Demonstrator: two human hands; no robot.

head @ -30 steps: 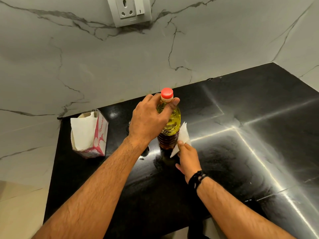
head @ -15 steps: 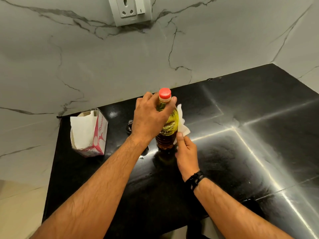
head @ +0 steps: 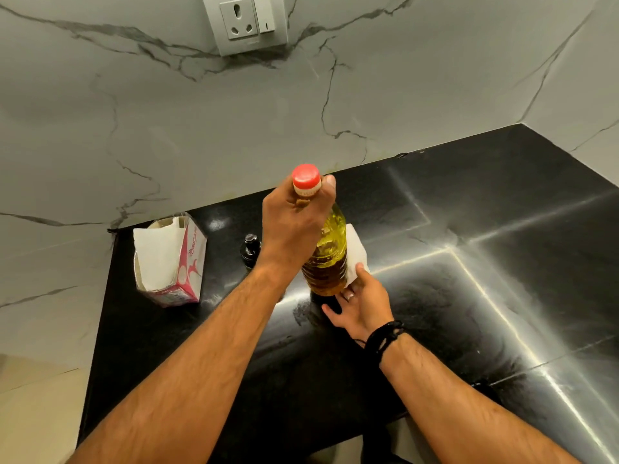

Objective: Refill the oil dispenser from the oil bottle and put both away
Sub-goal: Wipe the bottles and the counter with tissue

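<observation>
A clear oil bottle (head: 326, 254) with yellow oil and a red cap (head: 305, 176) is lifted off the black counter (head: 469, 296). My left hand (head: 294, 222) grips its neck just under the cap. My right hand (head: 361, 303) presses a white tissue (head: 355, 252) against the bottle's lower right side, fingers near the base. The oil dispenser (head: 250, 250), small with a dark top, stands on the counter to the left of the bottle, partly hidden by my left wrist.
A pink and white tissue box (head: 174, 262) stands at the counter's left end. A marble wall with a power socket (head: 246, 23) rises behind. The counter's front edge runs below my forearms.
My left hand has raised the bottle off the counter. My right hand has slid the tissue along the bottle's side down toward its base.
</observation>
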